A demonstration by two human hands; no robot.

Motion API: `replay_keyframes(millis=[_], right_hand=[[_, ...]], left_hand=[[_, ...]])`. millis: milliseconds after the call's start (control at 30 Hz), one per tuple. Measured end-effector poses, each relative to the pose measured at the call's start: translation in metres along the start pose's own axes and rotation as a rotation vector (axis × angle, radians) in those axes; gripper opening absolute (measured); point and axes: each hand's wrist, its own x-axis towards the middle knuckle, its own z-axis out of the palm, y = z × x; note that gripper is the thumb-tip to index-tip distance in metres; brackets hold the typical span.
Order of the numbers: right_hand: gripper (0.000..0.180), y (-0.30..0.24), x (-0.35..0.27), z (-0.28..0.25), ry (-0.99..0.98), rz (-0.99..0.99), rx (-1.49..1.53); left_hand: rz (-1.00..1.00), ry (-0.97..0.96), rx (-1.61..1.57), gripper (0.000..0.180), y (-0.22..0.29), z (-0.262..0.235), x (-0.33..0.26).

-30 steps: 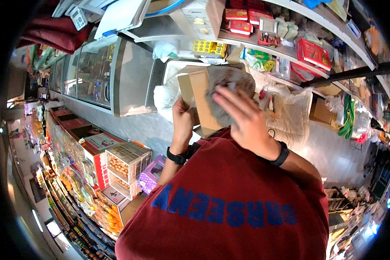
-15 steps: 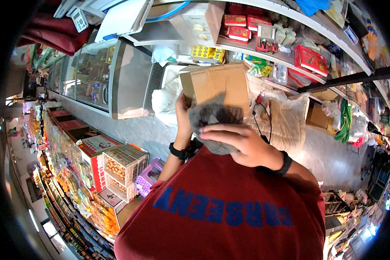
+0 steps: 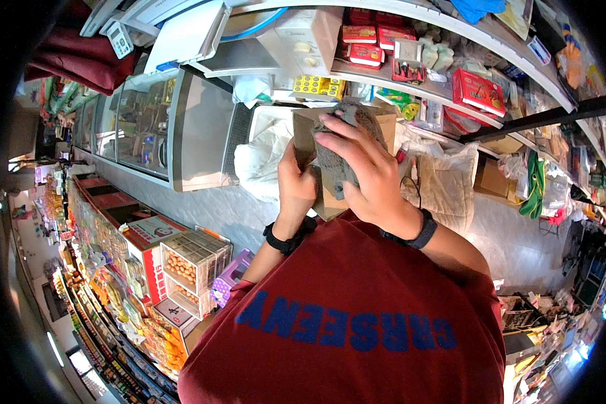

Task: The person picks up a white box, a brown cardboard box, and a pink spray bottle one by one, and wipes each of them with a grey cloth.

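In front of my chest is a brown cardboard box (image 3: 304,131), its left side and upper edges showing. My left hand (image 3: 297,185) grips the box's left side near its lower corner. Over the front of the box my right hand (image 3: 374,172) presses a thick grey cloth (image 3: 334,165), fingers bent across it and pointing up and left. The cloth hides most of the box's middle. A black band sits on each wrist.
Behind the box are a white container (image 3: 266,118) with white cloth and a yellow carton (image 3: 318,86). Red boxes (image 3: 478,93) stand on the shelf at upper right. A quilted beige cloth (image 3: 444,188) lies right, an egg crate (image 3: 180,266) and purple stool (image 3: 230,277) left.
My right hand and the grey cloth have moved up and away from me across the box. The box appears turned or tilted, and my left hand has shifted lower along its side.
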Motion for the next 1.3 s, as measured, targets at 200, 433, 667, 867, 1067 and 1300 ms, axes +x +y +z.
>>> replay_keyframes(millis=[200, 433, 667, 867, 1067, 1300], right_hand=[[0.059, -0.002, -0.029, -0.020, -0.099, 0.061, 0.192], [0.049, 0.031, -0.061, -0.066, 0.646, 1.119, 0.894], [0.033, 0.067, -0.089, -0.096, 0.717, 0.905, 1.026], [0.035, 0.065, -0.085, -0.091, 0.821, 0.908, 0.939], [0.056, -0.004, -0.037, -0.068, 0.291, 0.483, 0.096], [0.061, 0.003, -0.020, -0.024, -0.006, 0.278, 0.157]], left_hand=[[-0.025, 0.011, -0.058, 0.049, -0.016, -0.008, 0.005], [0.338, 0.130, 0.550, 0.056, 0.011, -0.040, 0.016], [0.389, 0.017, 0.727, 0.061, 0.032, -0.061, 0.024], [0.509, -0.052, 0.678, 0.068, 0.025, -0.066, 0.019], [0.634, -0.274, 0.757, 0.069, 0.019, -0.062, 0.017], [0.684, -0.401, 0.739, 0.065, 0.028, -0.056, 0.020]])
